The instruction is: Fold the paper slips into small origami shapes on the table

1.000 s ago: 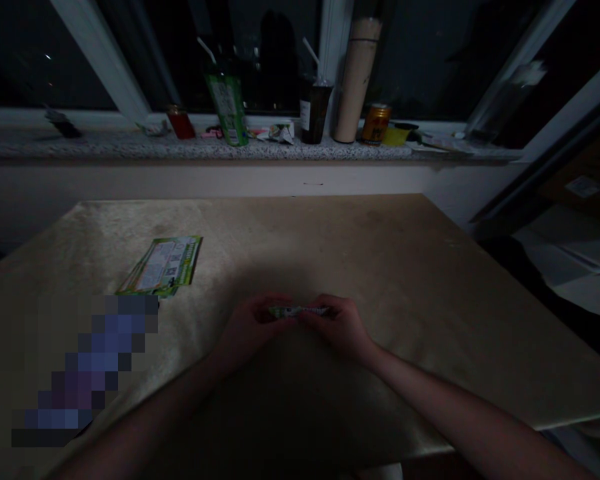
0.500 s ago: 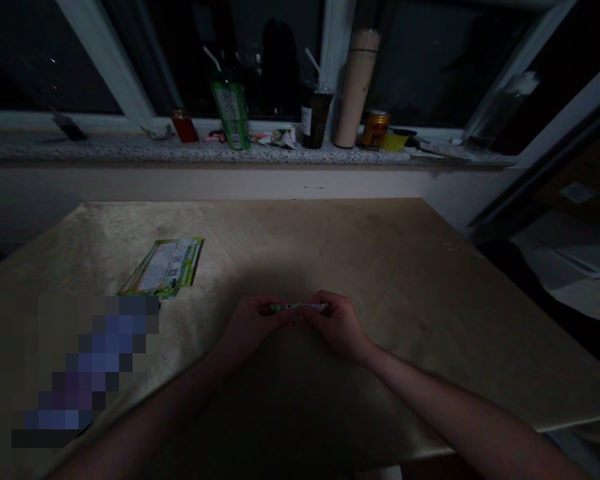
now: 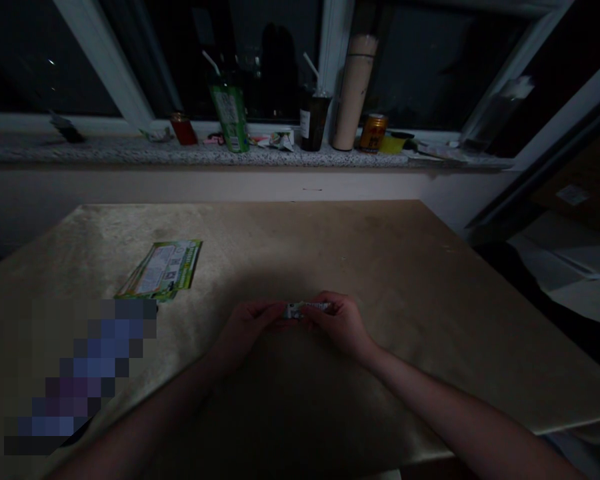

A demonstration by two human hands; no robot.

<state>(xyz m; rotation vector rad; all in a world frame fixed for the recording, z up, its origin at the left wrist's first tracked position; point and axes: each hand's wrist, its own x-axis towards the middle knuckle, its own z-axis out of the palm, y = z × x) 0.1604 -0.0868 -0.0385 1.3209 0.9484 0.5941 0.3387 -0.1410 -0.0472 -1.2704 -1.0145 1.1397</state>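
Between my hands is a narrow, folded-looking strip of printed paper (image 3: pixel 296 309), white with dark and greenish marks. My left hand (image 3: pixel 247 325) is closed on its left end, the thumb lying along the near side. My right hand (image 3: pixel 343 321) pinches the right end, thumb and fingertips meeting close to the middle. Both hands are low over the table, and their fingers hide much of the strip. Left of them lies a fanned stack of green and white printed leaflets (image 3: pixel 167 270).
A pixelated blue patch (image 3: pixel 95 363) covers something on the table (image 3: pixel 380 253) at the left. Along the windowsill (image 3: pixel 145 155) stand a green cup (image 3: pixel 230 117), a dark cup (image 3: pixel 315 123), a tall beige flask (image 3: pixel 355 93), a gold can (image 3: pixel 373 133) and a red jar (image 3: pixel 183 130).
My left thumb has shifted, and more of the strip's printed face shows between my hands. The right hand keeps its hold almost unchanged. The view has tilted slightly.
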